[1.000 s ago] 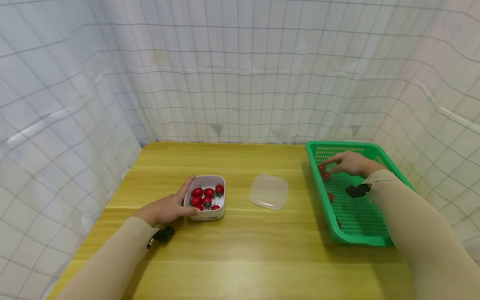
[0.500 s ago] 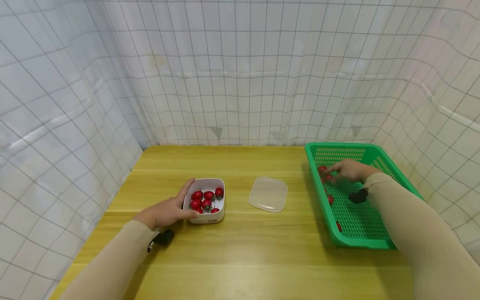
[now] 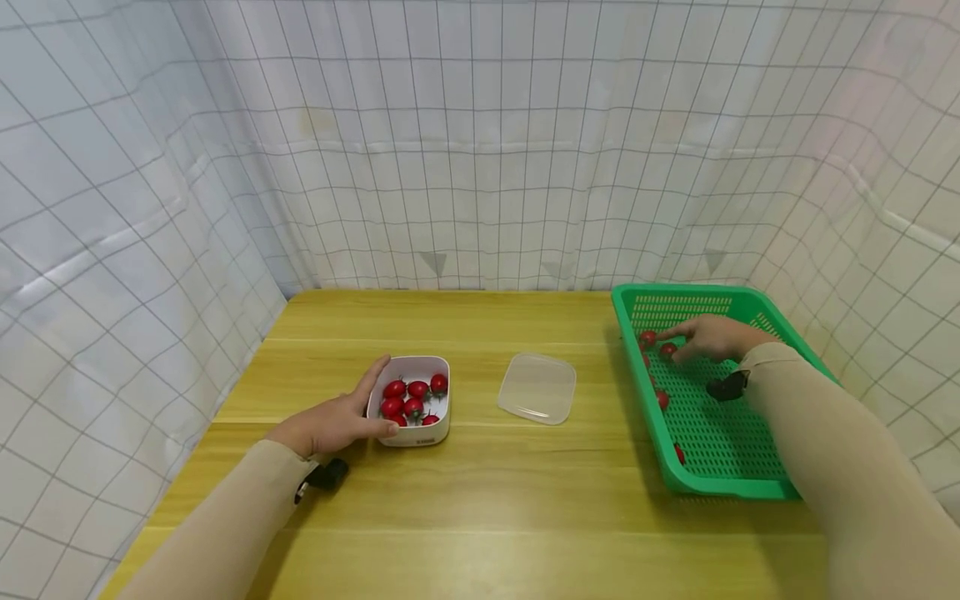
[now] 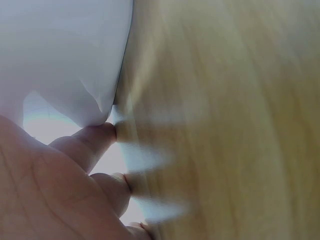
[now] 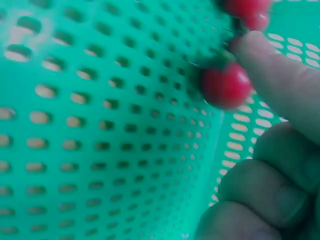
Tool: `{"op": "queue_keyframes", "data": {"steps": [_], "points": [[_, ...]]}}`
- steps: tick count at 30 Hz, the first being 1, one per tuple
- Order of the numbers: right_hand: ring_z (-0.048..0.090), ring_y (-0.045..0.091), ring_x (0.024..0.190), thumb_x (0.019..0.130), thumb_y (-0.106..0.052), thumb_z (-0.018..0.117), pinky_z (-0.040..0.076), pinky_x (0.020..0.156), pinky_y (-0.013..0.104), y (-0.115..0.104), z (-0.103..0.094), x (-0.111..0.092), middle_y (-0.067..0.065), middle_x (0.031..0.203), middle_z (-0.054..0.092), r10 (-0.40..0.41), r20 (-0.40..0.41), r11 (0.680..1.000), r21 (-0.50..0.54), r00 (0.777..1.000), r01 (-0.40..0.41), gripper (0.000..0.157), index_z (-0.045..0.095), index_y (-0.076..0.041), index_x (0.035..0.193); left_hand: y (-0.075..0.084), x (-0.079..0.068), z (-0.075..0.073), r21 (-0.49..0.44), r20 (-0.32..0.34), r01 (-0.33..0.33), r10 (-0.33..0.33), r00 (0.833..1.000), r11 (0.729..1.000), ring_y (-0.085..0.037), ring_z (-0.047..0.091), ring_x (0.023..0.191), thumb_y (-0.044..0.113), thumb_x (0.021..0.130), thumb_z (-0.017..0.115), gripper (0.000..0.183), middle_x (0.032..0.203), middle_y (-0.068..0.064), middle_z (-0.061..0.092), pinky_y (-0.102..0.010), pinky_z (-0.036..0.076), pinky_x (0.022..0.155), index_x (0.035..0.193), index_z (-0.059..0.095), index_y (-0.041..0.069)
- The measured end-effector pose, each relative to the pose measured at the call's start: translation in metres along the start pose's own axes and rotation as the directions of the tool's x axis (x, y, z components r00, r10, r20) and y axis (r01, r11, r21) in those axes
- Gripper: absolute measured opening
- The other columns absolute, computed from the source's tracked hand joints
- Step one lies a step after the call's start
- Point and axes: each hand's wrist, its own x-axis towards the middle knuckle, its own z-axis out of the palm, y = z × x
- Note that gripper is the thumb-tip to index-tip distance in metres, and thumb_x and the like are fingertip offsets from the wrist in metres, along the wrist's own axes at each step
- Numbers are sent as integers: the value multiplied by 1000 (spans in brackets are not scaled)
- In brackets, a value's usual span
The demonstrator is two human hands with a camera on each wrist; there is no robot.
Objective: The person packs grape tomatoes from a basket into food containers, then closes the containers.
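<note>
My left hand holds a small white plastic container at its left side, thumb over the near rim and fingers along the far side. Several red cherry tomatoes with green stems lie in it. In the left wrist view the fingertips meet the container's base at the tabletop. My right hand reaches into a green basket, index finger extended among cherry tomatoes. The right wrist view has a tomato just beside that fingertip, other fingers bent; the thumb is hidden there.
A translucent square lid lies on the wooden table between container and basket. More tomatoes rest along the basket's left wall. White gridded sheeting encloses the table's back and sides.
My right hand has shifted slightly right within the basket, and a tomato beneath it has moved right, away from the left wall. The left hand and container stay in place.
</note>
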Motion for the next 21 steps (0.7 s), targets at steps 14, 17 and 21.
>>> {"op": "queue_keyframes", "data": {"steps": [14,17,21], "points": [[44,61,139,98,-31,74,45,107,69,5,4,1,36,152,50,-18,-32,993,-119,999,14,50,67,-6,141,0,2,0,7,2,6,-6,1000,1000,-63,23,152,57,94,69,116,169,-38,16,-77,26,118,168,-16,29],[43,61,140,98,-34,74,45,107,69,5,5,3,36,152,49,-17,-23,993,-116,1000,15,53,66,-5,142,-1,2,0,19,2,9,-9,1000,1000,-64,23,152,58,94,68,116,168,-39,16,-77,27,118,168,-17,29],[37,63,144,99,-39,73,42,110,71,7,7,5,36,155,46,4,12,997,-82,1000,-3,58,63,-6,145,-2,2,-1,22,0,6,-6,1000,1000,-63,22,152,57,95,69,116,169,-38,15,-77,26,118,168,-17,29]]}}
